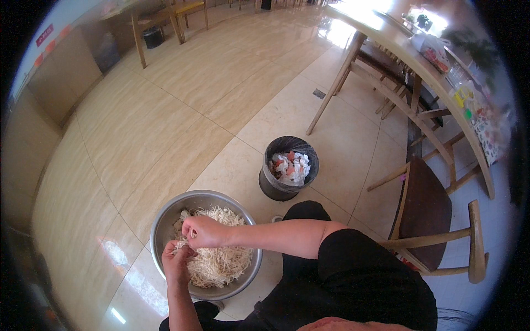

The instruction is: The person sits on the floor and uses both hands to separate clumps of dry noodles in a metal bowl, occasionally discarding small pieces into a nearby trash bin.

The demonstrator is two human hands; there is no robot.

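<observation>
A wide metal basin [254, 220] on the floor holds a heap of thin, pale strands [223, 265]; their exact kind is hard to make out. Over the basin's left part, my left hand [175, 262] is closed, thumb and fingers pinching a few of these strands. My right hand [204, 231] is curled just above it, its fingertips close to the left ones and also pinching pale strands. Both hands nearly meet. Larger pale clumps [181, 220] lie by the basin's far left wall, partly covered by my right hand.
Beyond the basin stands a dark, bag-lined waste bin [279, 190] with crumpled tissues in it. To the right are a wooden chair [428, 215] with a brown seat and a long table [397, 41] bearing bags. Tiled floor [182, 127] stretches ahead.
</observation>
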